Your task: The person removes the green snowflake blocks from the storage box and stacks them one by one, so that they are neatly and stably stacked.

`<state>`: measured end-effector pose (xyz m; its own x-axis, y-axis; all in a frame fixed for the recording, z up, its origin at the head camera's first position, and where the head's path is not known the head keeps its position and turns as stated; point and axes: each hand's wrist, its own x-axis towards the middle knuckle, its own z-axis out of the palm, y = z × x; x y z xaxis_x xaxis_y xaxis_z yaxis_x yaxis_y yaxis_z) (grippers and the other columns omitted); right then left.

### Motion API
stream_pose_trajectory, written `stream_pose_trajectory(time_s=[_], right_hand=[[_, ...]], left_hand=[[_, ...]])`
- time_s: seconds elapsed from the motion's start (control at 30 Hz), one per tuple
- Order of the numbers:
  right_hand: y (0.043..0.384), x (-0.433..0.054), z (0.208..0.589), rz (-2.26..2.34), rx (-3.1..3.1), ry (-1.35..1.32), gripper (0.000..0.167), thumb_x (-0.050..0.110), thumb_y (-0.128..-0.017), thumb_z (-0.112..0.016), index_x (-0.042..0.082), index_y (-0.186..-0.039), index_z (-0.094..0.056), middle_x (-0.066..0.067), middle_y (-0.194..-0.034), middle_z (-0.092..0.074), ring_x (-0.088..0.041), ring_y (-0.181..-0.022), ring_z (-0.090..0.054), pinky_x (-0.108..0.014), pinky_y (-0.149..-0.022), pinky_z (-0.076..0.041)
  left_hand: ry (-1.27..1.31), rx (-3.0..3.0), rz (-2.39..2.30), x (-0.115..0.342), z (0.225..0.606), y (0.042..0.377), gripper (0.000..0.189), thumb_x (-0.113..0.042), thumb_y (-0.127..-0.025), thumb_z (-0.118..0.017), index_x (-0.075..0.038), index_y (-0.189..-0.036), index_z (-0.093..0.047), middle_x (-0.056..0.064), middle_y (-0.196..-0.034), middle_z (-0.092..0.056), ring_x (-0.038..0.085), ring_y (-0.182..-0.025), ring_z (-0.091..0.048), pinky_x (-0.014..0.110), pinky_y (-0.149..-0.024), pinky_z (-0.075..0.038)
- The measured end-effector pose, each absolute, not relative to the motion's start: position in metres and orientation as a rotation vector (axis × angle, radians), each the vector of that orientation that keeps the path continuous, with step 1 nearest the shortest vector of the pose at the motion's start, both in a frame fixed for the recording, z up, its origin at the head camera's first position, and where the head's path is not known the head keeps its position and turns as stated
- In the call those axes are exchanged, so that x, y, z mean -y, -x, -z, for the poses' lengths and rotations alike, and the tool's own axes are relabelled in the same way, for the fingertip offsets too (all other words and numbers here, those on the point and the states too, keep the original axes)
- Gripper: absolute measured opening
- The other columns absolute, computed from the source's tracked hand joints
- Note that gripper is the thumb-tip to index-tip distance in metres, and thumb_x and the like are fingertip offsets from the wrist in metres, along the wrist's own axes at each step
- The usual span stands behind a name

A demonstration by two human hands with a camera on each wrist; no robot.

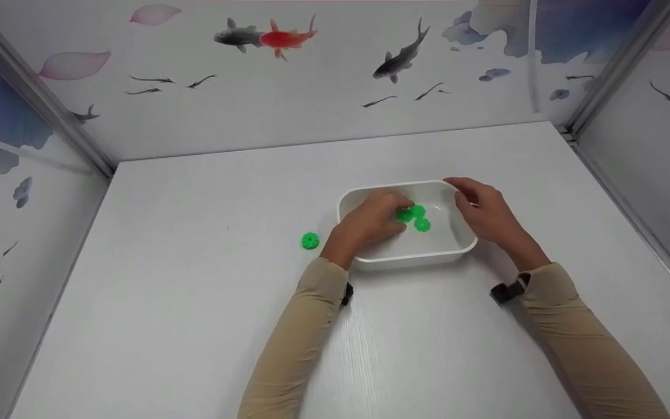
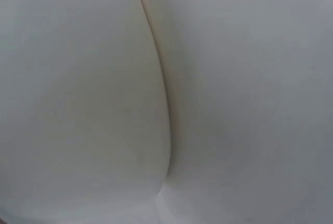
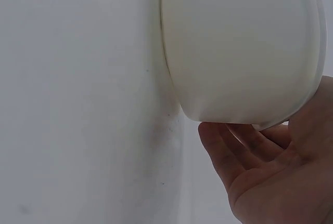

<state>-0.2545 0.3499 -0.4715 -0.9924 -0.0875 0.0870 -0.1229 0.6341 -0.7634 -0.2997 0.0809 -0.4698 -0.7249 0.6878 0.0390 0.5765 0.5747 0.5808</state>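
Observation:
A white plastic tub point(image 1: 413, 256) with rounded corners stands on the table. In it lie a few small green scalloped discs point(image 1: 422, 224). My left hand point(image 1: 376, 218) reaches over the tub's left rim, its finger and thumb on either side of one green disc point(image 1: 405, 216); I cannot tell whether they pinch it. My right hand point(image 1: 489, 212) grips the tub's right end, thumb over the rim and fingers against the outside wall. In the right wrist view those fingers point(image 3: 223, 151) lie along the tub's outer wall point(image 3: 234, 52). Only the tub's outer wall point(image 2: 104, 99) and tabletop show in the left wrist view.
Another green disc point(image 1: 310, 241), with small holes around it, lies on the white table point(image 1: 195, 302) just left of the tub. Panels printed with fish point(image 1: 288, 39) and petals border the table at the back and both sides.

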Motion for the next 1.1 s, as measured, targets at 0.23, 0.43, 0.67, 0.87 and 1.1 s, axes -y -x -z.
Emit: stream_pose_trajectory(time_s=[0.23,0.43,0.67,0.87,1.1], right_hand=[[0.2544,-0.3497,0.4727,-1.315,2.794,-0.176,0.044,0.016,-0.114,-0.05,0.009,-0.156,-0.057,-0.02,-0.154,-0.062,-0.039,-0.138,-0.064,-0.058,-0.115,-0.053],[0.2554,-0.3501,0.4745,-1.318,2.782,-0.2,0.043,0.019,-0.114,-0.049,0.01,-0.155,-0.058,-0.019,-0.151,-0.065,-0.038,-0.137,-0.066,-0.04,-0.109,-0.056],[0.2554,-0.3502,0.4739,-1.328,2.779,-0.203,0.043,0.018,-0.114,-0.049,0.01,-0.155,-0.059,-0.019,-0.152,-0.064,-0.037,-0.138,-0.065,-0.024,-0.106,-0.054],[0.2557,-0.3496,0.4738,-1.315,2.782,-0.198,0.043,0.017,-0.114,-0.05,0.009,-0.155,-0.058,-0.019,-0.152,-0.064,-0.037,-0.138,-0.064,-0.052,-0.113,-0.053],[0.2553,-0.3494,0.4736,-1.313,2.778,-0.199,0.043,0.016,-0.113,-0.049,0.009,-0.155,-0.058,-0.02,-0.152,-0.064,-0.038,-0.138,-0.064,-0.055,-0.114,-0.052]], left_hand=[[-1.066,-2.615,-0.874,-0.0796,0.4694,0.2976,0.036,-0.012,-0.1,-0.078,-0.008,-0.136,-0.074,0.005,-0.131,-0.074,0.017,-0.12,-0.065,0.032,-0.113,-0.054],[-1.108,-2.627,-0.864,-0.0791,0.4709,0.2964,0.03,-0.012,-0.1,-0.076,-0.007,-0.13,-0.076,0.007,-0.122,-0.075,0.017,-0.111,-0.063,0.033,-0.106,-0.055],[-1.175,-2.654,-0.808,-0.08,0.4721,0.2972,0.027,-0.011,-0.1,-0.073,-0.006,-0.126,-0.078,0.008,-0.116,-0.075,0.019,-0.107,-0.062,0.033,-0.102,-0.055],[-1.208,-2.669,-0.773,-0.0799,0.4715,0.2967,0.027,-0.012,-0.099,-0.074,-0.005,-0.125,-0.078,0.007,-0.115,-0.075,0.019,-0.104,-0.061,0.032,-0.099,-0.056],[-1.181,-2.656,-0.792,-0.078,0.4688,0.2951,0.028,-0.015,-0.1,-0.074,-0.006,-0.125,-0.078,0.008,-0.119,-0.072,0.019,-0.107,-0.06,0.032,-0.101,-0.056]])
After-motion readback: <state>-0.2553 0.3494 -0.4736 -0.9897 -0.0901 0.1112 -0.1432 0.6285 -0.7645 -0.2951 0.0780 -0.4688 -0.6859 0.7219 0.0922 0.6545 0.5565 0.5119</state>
